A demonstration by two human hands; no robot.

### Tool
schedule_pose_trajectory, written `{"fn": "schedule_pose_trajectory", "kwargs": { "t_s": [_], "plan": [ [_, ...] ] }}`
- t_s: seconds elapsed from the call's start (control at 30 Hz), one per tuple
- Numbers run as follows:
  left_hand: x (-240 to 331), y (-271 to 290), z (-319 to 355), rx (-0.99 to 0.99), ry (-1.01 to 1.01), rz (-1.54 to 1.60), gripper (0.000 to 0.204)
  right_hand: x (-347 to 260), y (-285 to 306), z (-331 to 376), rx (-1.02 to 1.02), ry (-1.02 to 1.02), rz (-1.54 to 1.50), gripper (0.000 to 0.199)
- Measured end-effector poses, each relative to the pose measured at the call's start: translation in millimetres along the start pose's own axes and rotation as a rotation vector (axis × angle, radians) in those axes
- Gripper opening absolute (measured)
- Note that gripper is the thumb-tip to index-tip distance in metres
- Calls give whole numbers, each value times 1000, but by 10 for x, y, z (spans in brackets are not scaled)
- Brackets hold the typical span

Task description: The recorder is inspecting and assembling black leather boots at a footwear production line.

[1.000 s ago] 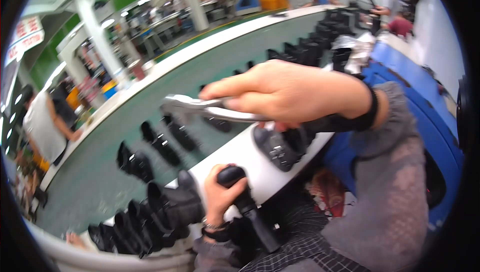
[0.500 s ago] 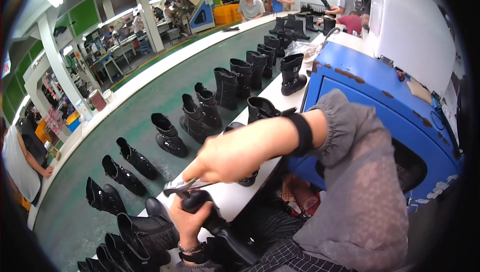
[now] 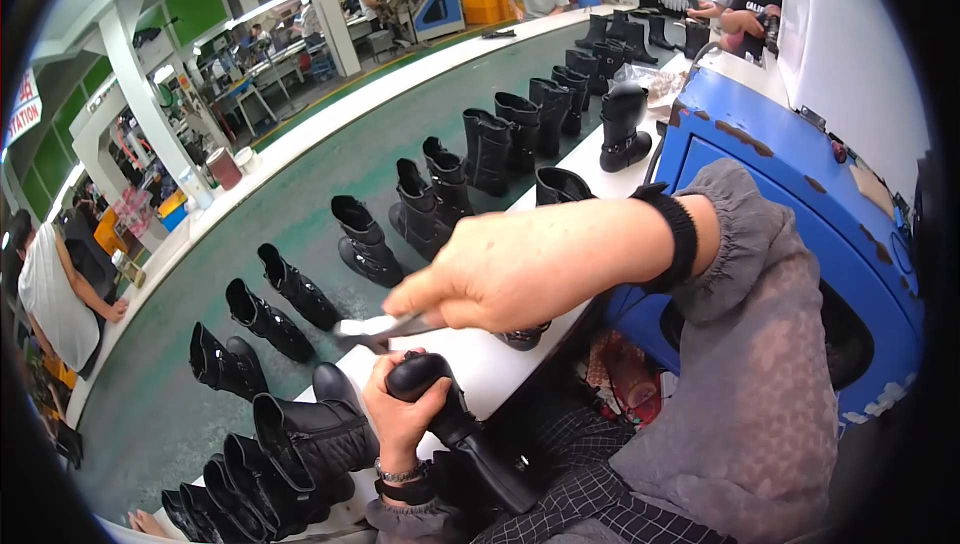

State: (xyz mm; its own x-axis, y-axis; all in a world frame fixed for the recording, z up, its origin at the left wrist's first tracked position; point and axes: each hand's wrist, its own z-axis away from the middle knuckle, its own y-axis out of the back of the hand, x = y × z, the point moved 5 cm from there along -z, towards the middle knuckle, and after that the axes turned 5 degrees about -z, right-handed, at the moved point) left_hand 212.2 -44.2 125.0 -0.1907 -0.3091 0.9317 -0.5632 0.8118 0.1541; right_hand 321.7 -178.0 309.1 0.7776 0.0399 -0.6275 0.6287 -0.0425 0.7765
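Note:
My left hand [image 3: 398,414] is wrapped round the toe end of a black ankle boot [image 3: 462,422], whose shaft runs down toward my lap. The rounded toe [image 3: 418,376] sticks up between thumb and fingers. Just above it, my right hand [image 3: 465,279] is closed on a metal hand tool [image 3: 372,329] with a broad, silvery head; motion blur hides its exact kind. The tool's head is a little apart from the toe. Part of the tool's handle is hidden in my right fist.
A white ledge [image 3: 492,374] runs beside the green conveyor belt [image 3: 190,444], where several black boots [image 3: 372,249] stand in a line. More dark boots [image 3: 300,444] crowd the lower left. To the right stands a blue machine [image 3: 750,179]. A person [image 3: 70,289] leans at the far-left edge.
My right hand and the tool have lifted slightly off the boot's toe. The view has shifted, so the surroundings sit further right. My left hand still grips the boot.

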Motion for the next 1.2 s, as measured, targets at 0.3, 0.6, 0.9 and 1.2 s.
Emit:
{"fn": "schedule_pose_trajectory", "kwargs": {
  "t_s": [0.3,0.6,0.9,1.2],
  "plan": [
    [12,-41,11,-36,26,-11,40,24,-127,-58,-138,-78,67,35],
    [-25,6,13,-40,6,-73,34,191,-182,5,-5,-201,-198,39],
    [-107,51,2,-41,-13,56,34,272,-23,214,408,-336,-611,37],
    [-160,91,29,-63,6,124,37,335,-244,342,379,-343,-636,40]
  ]
}}
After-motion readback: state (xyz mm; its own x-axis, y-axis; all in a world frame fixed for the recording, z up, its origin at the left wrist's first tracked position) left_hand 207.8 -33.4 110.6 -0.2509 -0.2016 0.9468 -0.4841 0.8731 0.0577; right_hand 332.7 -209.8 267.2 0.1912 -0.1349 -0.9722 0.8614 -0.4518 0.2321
